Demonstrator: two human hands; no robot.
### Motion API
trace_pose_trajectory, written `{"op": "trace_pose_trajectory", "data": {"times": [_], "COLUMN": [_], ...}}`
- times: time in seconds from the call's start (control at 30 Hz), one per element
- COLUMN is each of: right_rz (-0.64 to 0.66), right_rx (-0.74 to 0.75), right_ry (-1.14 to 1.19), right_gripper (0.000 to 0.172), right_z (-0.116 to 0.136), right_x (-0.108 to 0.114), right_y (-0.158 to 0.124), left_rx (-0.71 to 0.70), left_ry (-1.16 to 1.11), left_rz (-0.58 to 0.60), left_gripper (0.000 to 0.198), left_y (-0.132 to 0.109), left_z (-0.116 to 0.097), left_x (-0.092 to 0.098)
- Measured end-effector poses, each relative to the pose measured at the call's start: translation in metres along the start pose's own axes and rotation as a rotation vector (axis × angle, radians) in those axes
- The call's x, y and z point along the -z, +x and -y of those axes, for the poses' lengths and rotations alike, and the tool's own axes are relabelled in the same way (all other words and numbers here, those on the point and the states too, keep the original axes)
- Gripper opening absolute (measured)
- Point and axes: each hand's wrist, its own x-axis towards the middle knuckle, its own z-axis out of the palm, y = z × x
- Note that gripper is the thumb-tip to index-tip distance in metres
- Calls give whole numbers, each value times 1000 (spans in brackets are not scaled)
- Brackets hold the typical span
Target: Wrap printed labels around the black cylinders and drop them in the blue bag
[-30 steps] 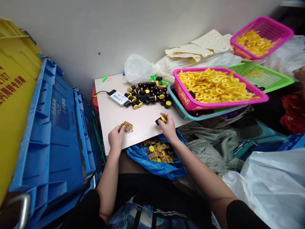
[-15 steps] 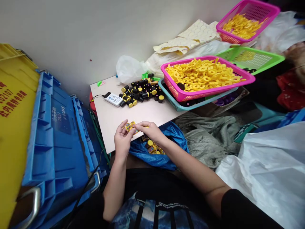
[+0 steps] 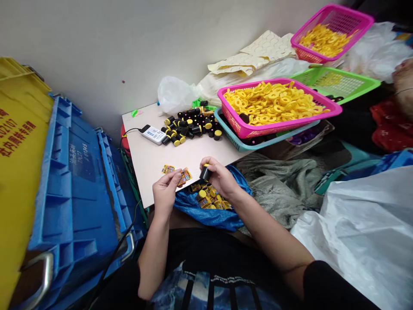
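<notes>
On the worktop (image 3: pixel 146 161) near its front edge, a second printed label (image 3: pixel 168 169) lies flat, just left of the left hand's (image 3: pixel 165 194) narrow grip, which touches a yellow-and-orange printed label (image 3: pixel 185 175), though whether it holds that label is hard to tell. Just right of that label, the right hand (image 3: pixel 220 175) grips a black cylinder (image 3: pixel 204 174) firmly, its long axis near upright and its yellow cap on top. Below the front edge, wrapped cylinders (image 3: pixel 208 197) lie in a blue plastic bag (image 3: pixel 211 220), while a loose pile of black cylinders (image 3: pixel 190 128) sits towards the back.
</notes>
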Motion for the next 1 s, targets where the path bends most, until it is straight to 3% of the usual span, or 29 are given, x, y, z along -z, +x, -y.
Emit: {"op": "trace_pose_trajectory", "data": {"times": [0.07, 0.17, 0.57, 0.73, 0.83, 0.93, 1.0], "right_rz": [10, 37, 184, 145, 196, 283, 327], "right_rx": [-40, -22, 140, 222, 143, -44, -123], "right_ry": [157, 168, -208, -378, -186, 129, 189], "right_gripper": [24, 34, 36, 35, 36, 40, 41], "right_z": [12, 25, 9, 11, 3, -12, -21], "right_x": [3, 4, 16, 16, 12, 8, 6], "right_y": [-4, -8, -10, -12, -12, -13, -13], "left_rx": [-4, -28, 0, 40, 106, 184, 233], "left_ry": [-11, -9, -23, -32, -96, -181, -221], "left_rz": [6, 23, 50, 202, 314, 349, 366], "left_gripper": [33, 30, 32, 36, 44, 41, 40], "left_y": [0, 0, -2, -3, -5, -8, -10], "left_z": [3, 9, 9, 4, 0, -3, -4], "left_x": [1, 1, -2, -2, -7, -11, -13]}}
